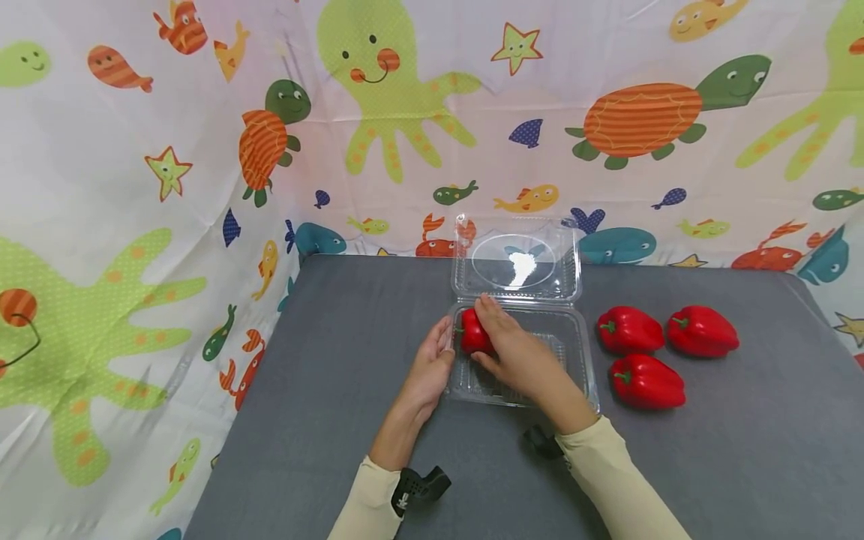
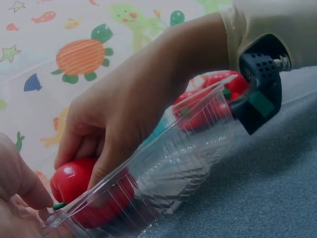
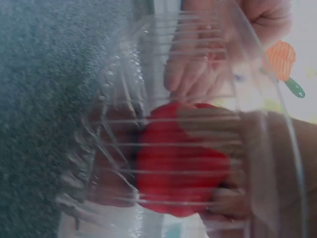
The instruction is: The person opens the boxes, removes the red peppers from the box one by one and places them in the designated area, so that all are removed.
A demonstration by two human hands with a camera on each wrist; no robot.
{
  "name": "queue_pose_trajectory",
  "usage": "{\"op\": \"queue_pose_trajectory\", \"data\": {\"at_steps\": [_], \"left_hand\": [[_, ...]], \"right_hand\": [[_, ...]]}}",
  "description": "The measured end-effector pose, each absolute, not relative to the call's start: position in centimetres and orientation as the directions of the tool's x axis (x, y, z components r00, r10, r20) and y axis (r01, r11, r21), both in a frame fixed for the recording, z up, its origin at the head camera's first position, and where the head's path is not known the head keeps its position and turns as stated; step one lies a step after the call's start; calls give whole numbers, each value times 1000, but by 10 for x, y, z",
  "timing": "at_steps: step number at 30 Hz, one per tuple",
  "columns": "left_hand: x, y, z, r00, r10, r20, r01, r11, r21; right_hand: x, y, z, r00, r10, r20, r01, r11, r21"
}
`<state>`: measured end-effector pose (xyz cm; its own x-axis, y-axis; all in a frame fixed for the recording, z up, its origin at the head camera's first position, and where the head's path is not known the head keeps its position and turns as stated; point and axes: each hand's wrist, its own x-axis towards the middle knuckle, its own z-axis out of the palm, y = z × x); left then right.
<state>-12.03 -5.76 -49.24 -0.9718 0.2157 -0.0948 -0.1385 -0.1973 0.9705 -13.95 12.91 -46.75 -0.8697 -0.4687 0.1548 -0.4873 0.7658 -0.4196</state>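
A clear plastic clamshell container [image 1: 590, 375] lies on the table, its lid [image 1: 516, 262] folded back away from me. Inside its left end is a red bell pepper [image 1: 475, 332], green stem pointing left. My right hand [image 1: 520, 352] grips this pepper from above; in the left wrist view the thumb lies along the pepper [image 2: 74, 176] and the fingers reach over its far side. My left hand [image 1: 432, 364] holds the container's left edge, fingers along the outside of the wall. Through the clear wall, the right wrist view shows the pepper [image 3: 173, 163] low in the container.
Right of the container, three more red bell peppers lie close together: one at the back left [image 1: 631, 330], one at the back right [image 1: 703, 331] and one in front [image 1: 648, 382]. A curtain [image 1: 432, 90] printed with sea animals hangs behind and left of the grey table [image 1: 324, 375].
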Motion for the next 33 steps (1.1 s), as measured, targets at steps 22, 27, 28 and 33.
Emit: {"op": "queue_pose_trajectory", "data": {"at_steps": [22,27,28,33], "left_hand": [[-121,-54,-494,-973,204,-104,-144,-192,971],[-120,-54,-491,-976,190,-106,-143,-197,970],[-119,-54,-491,-976,189,-105,-143,-197,970],[-118,-55,-491,-976,187,-110,-146,-189,971]], "right_hand": [[-138,131,-475,-868,-447,217,-495,739,-457],[-134,131,-469,-854,-459,243,-519,731,-442],[-132,132,-467,-854,-459,246,-520,731,-441],[-124,133,-454,-855,-452,256,-519,724,-454]]}}
